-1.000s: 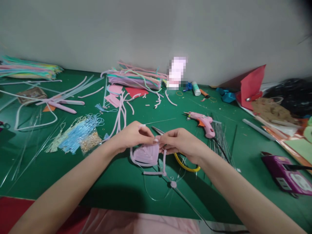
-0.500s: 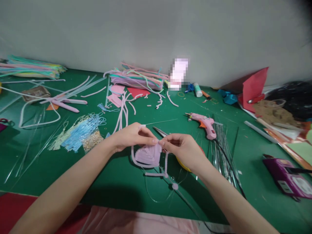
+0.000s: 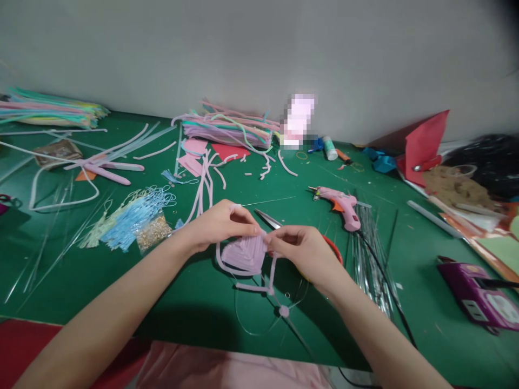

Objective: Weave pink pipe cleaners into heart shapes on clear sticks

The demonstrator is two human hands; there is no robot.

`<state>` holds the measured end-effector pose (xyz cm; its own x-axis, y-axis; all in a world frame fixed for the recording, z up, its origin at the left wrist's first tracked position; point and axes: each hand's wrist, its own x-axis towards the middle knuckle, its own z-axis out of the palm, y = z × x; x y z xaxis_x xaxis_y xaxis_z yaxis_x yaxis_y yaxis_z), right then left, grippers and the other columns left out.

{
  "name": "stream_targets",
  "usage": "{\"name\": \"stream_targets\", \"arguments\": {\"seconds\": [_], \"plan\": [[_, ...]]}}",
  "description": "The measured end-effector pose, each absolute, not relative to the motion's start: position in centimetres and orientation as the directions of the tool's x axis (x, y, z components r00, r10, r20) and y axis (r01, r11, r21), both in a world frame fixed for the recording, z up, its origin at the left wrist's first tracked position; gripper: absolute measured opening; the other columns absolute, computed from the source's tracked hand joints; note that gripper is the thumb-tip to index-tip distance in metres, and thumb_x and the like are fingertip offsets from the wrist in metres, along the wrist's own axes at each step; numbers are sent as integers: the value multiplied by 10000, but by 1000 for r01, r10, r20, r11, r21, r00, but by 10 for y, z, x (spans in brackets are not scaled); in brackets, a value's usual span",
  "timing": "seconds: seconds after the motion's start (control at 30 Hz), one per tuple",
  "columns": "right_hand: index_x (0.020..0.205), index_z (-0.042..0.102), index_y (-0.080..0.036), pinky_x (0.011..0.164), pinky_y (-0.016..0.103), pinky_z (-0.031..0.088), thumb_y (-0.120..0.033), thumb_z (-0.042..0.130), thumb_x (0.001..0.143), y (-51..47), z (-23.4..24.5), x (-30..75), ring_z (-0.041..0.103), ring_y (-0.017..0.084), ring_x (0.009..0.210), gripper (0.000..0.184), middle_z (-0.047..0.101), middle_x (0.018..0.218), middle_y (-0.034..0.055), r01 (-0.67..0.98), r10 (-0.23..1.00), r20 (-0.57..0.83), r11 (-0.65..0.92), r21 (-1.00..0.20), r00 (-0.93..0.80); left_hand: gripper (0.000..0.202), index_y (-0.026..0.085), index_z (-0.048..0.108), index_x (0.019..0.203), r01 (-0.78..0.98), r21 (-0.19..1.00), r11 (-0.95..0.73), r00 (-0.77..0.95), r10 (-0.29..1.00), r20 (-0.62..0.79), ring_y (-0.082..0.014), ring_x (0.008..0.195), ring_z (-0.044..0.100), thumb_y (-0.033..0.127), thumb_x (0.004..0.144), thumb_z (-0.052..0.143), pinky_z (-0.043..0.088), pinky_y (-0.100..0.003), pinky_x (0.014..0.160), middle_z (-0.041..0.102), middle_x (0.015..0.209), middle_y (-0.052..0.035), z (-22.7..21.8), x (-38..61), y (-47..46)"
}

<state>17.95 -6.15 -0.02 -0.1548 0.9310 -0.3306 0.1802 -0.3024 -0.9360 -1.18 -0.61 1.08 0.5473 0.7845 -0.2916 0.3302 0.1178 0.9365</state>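
Both hands meet over the middle of the green table (image 3: 170, 292). My left hand (image 3: 221, 222) pinches the upper edge of a pale pink pipe-cleaner piece (image 3: 243, 255), a flat woven fan shape with a looped outline. My right hand (image 3: 302, 247) pinches the same piece at its upper right corner, fingers curled. A loose pink tail (image 3: 272, 270) hangs from the piece down to the table, ending by a small pink pompom (image 3: 284, 311) on a thin clear thread. Scissors (image 3: 268, 218) lie just behind my fingers, their handles hidden under my right hand.
A pink glue gun (image 3: 340, 205) lies right of my hands beside a bundle of thin wires (image 3: 371, 254). Pipe-cleaner stacks (image 3: 227, 129) sit at the back. Blue tassels (image 3: 133, 216) lie left. A purple device (image 3: 478, 292) and red paper (image 3: 421, 140) are at right.
My right hand has drawn slightly left and nearer, covering the yellow scissor handle. The pink piece has tilted a little. The view has shifted slightly.
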Motion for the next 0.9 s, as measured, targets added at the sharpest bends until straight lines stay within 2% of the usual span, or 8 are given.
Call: {"name": "stream_targets", "arguments": {"seconds": [0.33, 0.47, 0.6, 0.67, 0.8, 0.9], "plan": [[669, 700, -176, 621, 278, 451, -374, 714, 697, -60, 3, 176, 581, 151, 617, 200, 667, 648, 21, 208, 955, -256, -223, -952, -152, 202, 150, 742, 728, 327, 938, 113, 560, 776, -289, -126, 611, 521, 347, 683, 729, 388, -237, 559, 636, 623, -21, 10, -12, -5], [652, 701, -178, 598, 269, 425, -288, 680, 706, -57, 1, 177, 561, 141, 606, 124, 651, 622, 11, 240, 958, -230, -186, -953, -171, 187, 150, 745, 729, 313, 940, 132, 563, 772, -296, -123, 612, 521, 329, 681, 730, 386, -234, 561, 643, 627, -20, 8, -12, -5], [641, 705, -186, 593, 256, 427, -224, 683, 685, -54, -4, 178, 557, 126, 593, 61, 639, 600, -6, 181, 961, -213, -181, -967, -178, 164, 157, 747, 722, 298, 942, 157, 567, 764, -307, -125, 627, 541, 311, 671, 730, 398, -235, 571, 665, 660, -24, 7, -12, -4], [661, 711, -185, 609, 256, 452, -280, 703, 695, -54, -4, 179, 581, 131, 618, 101, 657, 628, 4, 154, 949, -244, -216, -964, -199, 160, 156, 748, 726, 292, 941, 169, 565, 764, -312, -122, 617, 536, 306, 669, 735, 399, -235, 569, 657, 646, -22, 7, -14, -3], [753, 733, -171, 678, 277, 506, -505, 653, 749, -56, 1, 184, 649, 159, 730, 344, 719, 775, 64, 107, 905, -357, -341, -934, -230, 165, 154, 746, 706, 276, 937, 212, 533, 778, -333, -108, 596, 520, 308, 650, 764, 395, -222, 556, 624, 603, -13, 9, -17, 0], [768, 729, -163, 705, 277, 511, -517, 651, 749, -58, 2, 187, 656, 155, 745, 363, 728, 813, 76, 94, 906, -375, -363, -927, -196, 166, 154, 746, 699, 276, 935, 222, 530, 777, -341, -107, 595, 521, 308, 643, 772, 400, -221, 559, 622, 598, -15, 10, -17, 0]]}}
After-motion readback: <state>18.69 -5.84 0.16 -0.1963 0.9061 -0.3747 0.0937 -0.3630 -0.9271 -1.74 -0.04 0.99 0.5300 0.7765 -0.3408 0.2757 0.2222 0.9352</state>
